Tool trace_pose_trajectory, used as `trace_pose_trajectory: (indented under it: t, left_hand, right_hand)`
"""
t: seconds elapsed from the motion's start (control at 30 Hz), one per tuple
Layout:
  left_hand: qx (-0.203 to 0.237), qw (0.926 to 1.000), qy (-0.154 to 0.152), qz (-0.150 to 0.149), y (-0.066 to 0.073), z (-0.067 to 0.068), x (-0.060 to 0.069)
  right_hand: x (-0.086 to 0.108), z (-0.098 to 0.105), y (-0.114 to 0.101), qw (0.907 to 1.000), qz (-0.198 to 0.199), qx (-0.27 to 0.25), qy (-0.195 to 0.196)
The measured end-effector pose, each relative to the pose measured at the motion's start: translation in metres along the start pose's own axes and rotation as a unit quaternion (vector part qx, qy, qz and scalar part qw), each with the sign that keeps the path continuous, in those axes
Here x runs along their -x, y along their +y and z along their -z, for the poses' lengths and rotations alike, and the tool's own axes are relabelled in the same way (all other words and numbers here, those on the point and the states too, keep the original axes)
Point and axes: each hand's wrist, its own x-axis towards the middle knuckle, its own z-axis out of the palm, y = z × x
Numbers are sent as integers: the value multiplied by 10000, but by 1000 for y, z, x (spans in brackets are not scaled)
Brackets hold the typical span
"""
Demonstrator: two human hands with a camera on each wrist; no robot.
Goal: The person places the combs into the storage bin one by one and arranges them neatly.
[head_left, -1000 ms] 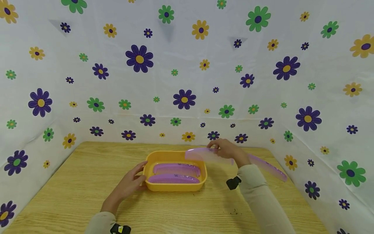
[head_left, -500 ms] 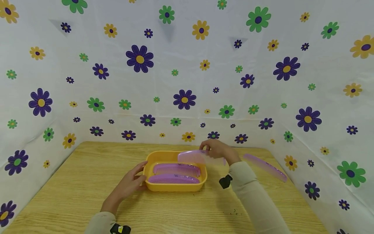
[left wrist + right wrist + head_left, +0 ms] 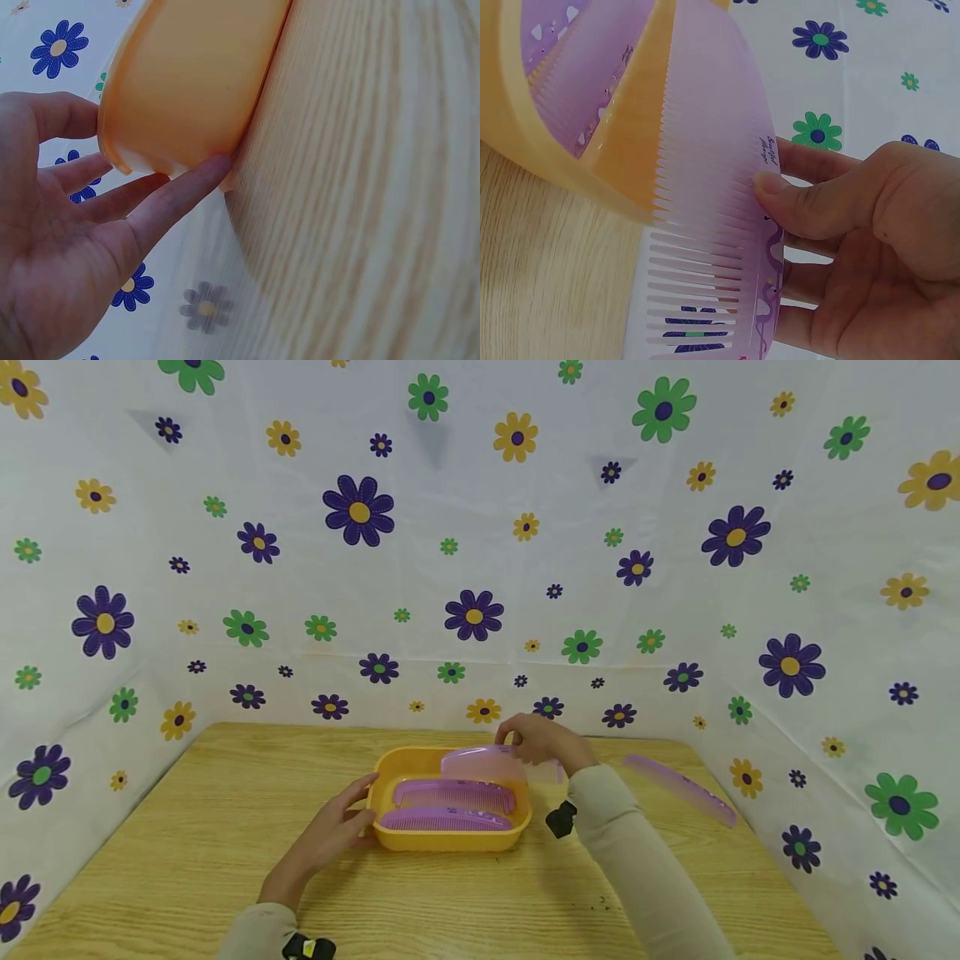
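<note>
My right hand [image 3: 542, 742] pinches a translucent purple comb [image 3: 474, 764] by its spine, teeth downward, over the back right of a yellow plastic basin [image 3: 450, 841]. In the right wrist view the thumb [image 3: 787, 199] lies on the near face of the comb and the other fingers are behind it. Two more purple combs lie in the basin, a back comb [image 3: 453, 793] and a front comb [image 3: 446, 818], roughly side by side. At the basin's left end my left hand [image 3: 333, 827] rests its extended fingertips and thumb against the outer wall and rim.
Another purple comb [image 3: 681, 789] lies slanted on the wooden table [image 3: 225, 827] near its right edge. Small dark specks [image 3: 600, 906] dot the table at the front right. A white flower-patterned sheet [image 3: 480, 568] encloses the back and sides.
My right hand has carried its comb leftward, further over the basin. The comb on the right of the table now shows whole. My left hand and the basin have stayed in place.
</note>
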Motion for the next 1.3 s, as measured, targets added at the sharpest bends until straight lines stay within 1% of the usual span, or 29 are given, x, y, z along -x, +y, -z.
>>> trace_pose_trajectory:
  t: [0.17,0.43,0.67,0.87,1.07,1.23,1.3]
  left_hand:
    - [15,10000,-23,-6,-1,0,0]
    - [8,10000,34,62,1,-1,0]
    - [0,10000,-12,-5,0,0,1]
    - [-51,9999,102,51,-2,0,-1]
    - [-101,9999,89,17,-1,0,-1]
    - [-111,9998,128,75,-2,0,-2]
    - [-110,9998,112,77,-3,1,-2]
  right_hand:
    - [-5,-2,-8,9999,-73,18,-81]
    - [-15,-6,-19,9993,-124,298,-182]
    - [-24,-9,-28,9987,-137,433,-235]
    - [-31,-9,-36,9971,-82,689,-321]
    - [-38,-14,-40,9974,-68,611,-372]
    - [-42,-20,-41,9974,19,570,-445]
    - [-43,-22,-41,9976,-16,475,-498]
